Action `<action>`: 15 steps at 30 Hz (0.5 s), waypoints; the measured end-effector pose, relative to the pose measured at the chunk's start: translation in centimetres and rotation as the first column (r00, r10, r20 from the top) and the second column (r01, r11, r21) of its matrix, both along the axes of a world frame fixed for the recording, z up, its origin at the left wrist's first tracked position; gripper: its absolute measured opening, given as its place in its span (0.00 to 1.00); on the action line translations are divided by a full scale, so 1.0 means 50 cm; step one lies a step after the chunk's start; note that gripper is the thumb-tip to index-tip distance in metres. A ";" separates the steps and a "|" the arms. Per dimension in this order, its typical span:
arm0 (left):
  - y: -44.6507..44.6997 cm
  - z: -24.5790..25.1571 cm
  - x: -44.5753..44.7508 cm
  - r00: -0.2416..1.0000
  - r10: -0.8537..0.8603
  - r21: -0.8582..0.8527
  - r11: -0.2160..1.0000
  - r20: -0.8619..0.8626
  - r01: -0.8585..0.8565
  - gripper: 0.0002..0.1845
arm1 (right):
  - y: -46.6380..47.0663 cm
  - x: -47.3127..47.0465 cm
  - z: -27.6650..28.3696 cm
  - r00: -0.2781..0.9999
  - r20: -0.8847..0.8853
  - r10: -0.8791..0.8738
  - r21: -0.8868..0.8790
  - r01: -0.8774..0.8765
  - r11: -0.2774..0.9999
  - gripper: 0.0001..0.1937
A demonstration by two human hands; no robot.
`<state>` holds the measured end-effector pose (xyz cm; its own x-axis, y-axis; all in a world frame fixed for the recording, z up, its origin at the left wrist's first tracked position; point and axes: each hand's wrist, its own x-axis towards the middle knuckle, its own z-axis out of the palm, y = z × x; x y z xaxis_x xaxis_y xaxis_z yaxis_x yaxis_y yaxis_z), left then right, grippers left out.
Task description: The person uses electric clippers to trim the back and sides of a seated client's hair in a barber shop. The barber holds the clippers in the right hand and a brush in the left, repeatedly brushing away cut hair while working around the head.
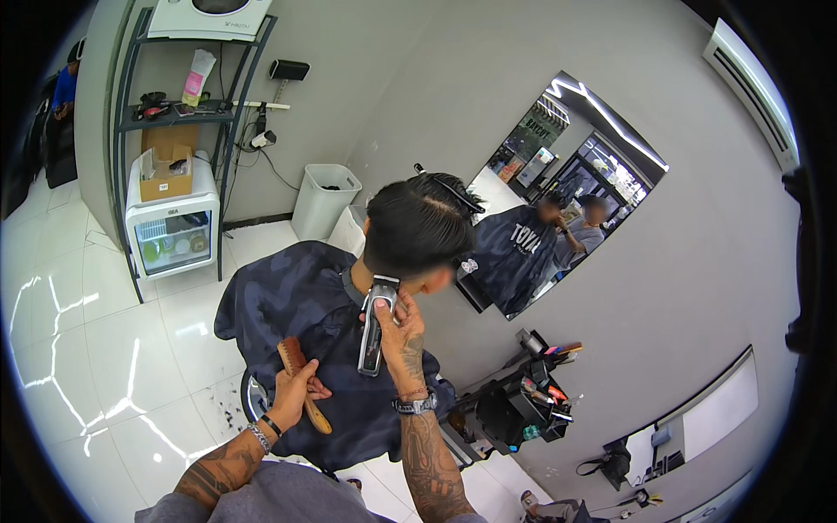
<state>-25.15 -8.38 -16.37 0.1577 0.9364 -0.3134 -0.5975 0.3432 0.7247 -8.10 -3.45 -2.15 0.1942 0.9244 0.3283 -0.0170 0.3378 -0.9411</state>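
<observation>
My right hand (pixel 401 330) is closed around a silver and black hair clipper (pixel 371 337), its blade end up against the hair at the nape of a seated person's head (pixel 418 229). In my left hand (pixel 297 394) is a wooden-handled barber's brush (pixel 318 414), held over the person's back with its brown bristles (pixel 292 354) pointing up and left. A dark patterned barber cape (pixel 281 287) drapes the person, with a neck band at the collar. Sectioning clips (pixel 461 196) pin the longer hair on top.
A black tool trolley (pixel 503 415) with combs and bottles stands at right. A mirror (pixel 523 261) hangs on the grey wall. White bins (pixel 325 199) stand in the corner beyond the person. At left, a metal shelf rack (pixel 124 157) surrounds a small glass-door cabinet (pixel 173 242). Hair clippings (pixel 229 415) dot the tiles.
</observation>
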 end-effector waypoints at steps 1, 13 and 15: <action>-0.001 -0.001 0.000 1.000 0.003 0.001 1.000 0.001 -0.003 0.21 | -0.003 0.003 0.002 1.000 0.017 -0.023 -0.038 0.023 0.999 0.29; -0.001 -0.006 0.003 1.000 0.010 0.008 1.000 -0.008 -0.010 0.19 | 0.002 0.031 0.003 0.989 0.138 -0.056 -0.037 0.062 0.997 0.33; -0.001 -0.007 0.004 1.000 0.018 0.009 1.000 -0.001 -0.018 0.19 | 0.001 0.034 0.004 0.990 0.133 -0.046 -0.016 0.049 0.999 0.32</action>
